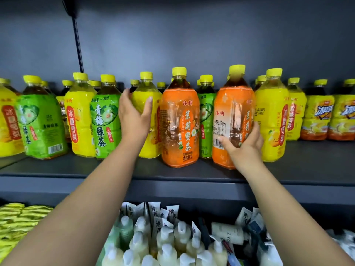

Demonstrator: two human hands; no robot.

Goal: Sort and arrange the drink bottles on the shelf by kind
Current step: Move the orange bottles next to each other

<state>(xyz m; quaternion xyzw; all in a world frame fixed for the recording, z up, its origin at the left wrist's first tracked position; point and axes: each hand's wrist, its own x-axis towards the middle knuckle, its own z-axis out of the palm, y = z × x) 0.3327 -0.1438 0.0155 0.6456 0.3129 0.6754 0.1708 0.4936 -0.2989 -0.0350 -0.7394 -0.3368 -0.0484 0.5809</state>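
Reaching up to the dark shelf (172, 175), the person had both bare arms out among a mixed row of yellow-capped drink bottles. The left hand (134, 114) was cupped round a yellow pear-drink bottle (151, 89) in the middle of the row. Its thumb lay on the front of the label and its fingers were curled round the bottle's left side. The right hand (244, 144) grasped the lower part of an orange jasmine tea bottle (233, 104), with the thumb across the barcode panel and the fingers wrapped round the right side. That bottle stood near the shelf's front edge, and whether its base touched the shelf could not be told.

Between the two held bottles stood a second orange tea bottle (179, 120), upright and close to the front edge, with a green bottle (206, 112) just behind it. To the left stood a green plum tea bottle (104, 120), another yellow bottle (78, 116) and a tilted green bottle (38, 121). Just right of the right hand stood a tall yellow bottle (270, 116). Farther right were shorter yellow bottles with blue lettering (317, 116).

On the level below lay pale white-capped bottles (167, 237) and, to the left, yellow packets (17, 217).
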